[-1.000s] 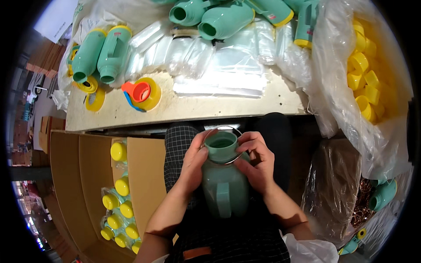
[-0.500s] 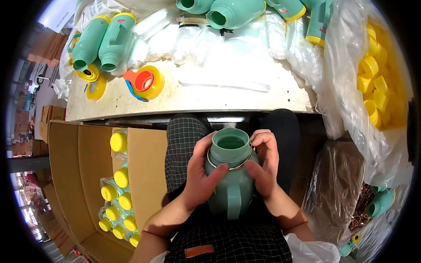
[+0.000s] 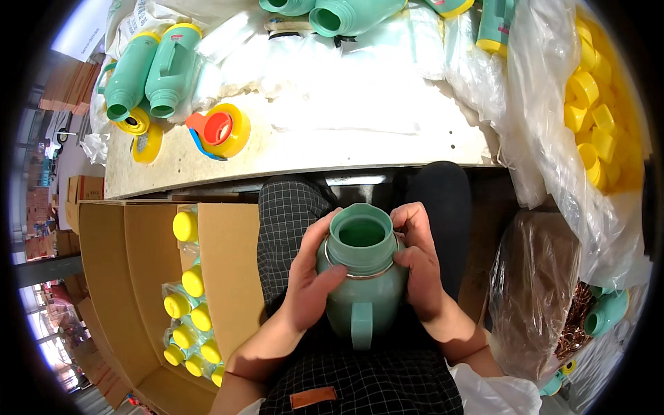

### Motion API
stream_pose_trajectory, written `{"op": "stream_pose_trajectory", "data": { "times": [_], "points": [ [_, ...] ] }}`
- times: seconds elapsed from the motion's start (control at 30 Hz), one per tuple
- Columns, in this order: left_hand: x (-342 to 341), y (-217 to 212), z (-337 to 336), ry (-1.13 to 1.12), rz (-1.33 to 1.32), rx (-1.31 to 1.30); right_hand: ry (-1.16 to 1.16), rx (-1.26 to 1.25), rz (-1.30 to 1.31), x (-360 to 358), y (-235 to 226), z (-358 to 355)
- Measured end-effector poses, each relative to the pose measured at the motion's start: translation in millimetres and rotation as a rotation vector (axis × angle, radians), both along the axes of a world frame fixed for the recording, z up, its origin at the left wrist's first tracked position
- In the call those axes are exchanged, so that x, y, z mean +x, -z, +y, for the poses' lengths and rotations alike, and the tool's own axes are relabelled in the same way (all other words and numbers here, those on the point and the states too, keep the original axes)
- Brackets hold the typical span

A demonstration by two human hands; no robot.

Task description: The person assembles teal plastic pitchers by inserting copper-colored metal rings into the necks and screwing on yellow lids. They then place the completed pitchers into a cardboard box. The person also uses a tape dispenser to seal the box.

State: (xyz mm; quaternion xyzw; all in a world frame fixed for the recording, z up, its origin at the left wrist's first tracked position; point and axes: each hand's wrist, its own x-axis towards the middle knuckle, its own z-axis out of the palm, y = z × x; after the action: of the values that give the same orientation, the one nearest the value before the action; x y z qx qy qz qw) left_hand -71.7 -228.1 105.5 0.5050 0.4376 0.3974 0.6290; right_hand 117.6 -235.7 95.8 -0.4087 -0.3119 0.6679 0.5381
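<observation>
Flask (image 3: pixel 366 292), glossy green and wide-mouthed, handle (image 3: pixel 362 325) facing near; silvery wire ring (image 3: pixel 365 277) circles its neck (image 3: pixel 360 256), left hand (image 3: pixel 310 282) clasping its left side, right hand (image 3: pixel 423 275) its right!

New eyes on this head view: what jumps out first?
Likely the green flask body at centre, held between the left hand and right hand, its mouth open and a thin metal ring around its neck. Next, the bright yellow parts in a clear plastic bag at upper right. Then the rows of yellow caps in the cardboard box at lower left.
</observation>
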Motion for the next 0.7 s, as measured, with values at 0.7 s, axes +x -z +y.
{"op": "stream_pose_trajectory", "data": {
  "times": [0.7],
  "points": [
    [4, 2, 33, 0.229, -0.297, -0.56, -0.33, -0.177, 0.377, 12, 15, 25]
  ]
}}
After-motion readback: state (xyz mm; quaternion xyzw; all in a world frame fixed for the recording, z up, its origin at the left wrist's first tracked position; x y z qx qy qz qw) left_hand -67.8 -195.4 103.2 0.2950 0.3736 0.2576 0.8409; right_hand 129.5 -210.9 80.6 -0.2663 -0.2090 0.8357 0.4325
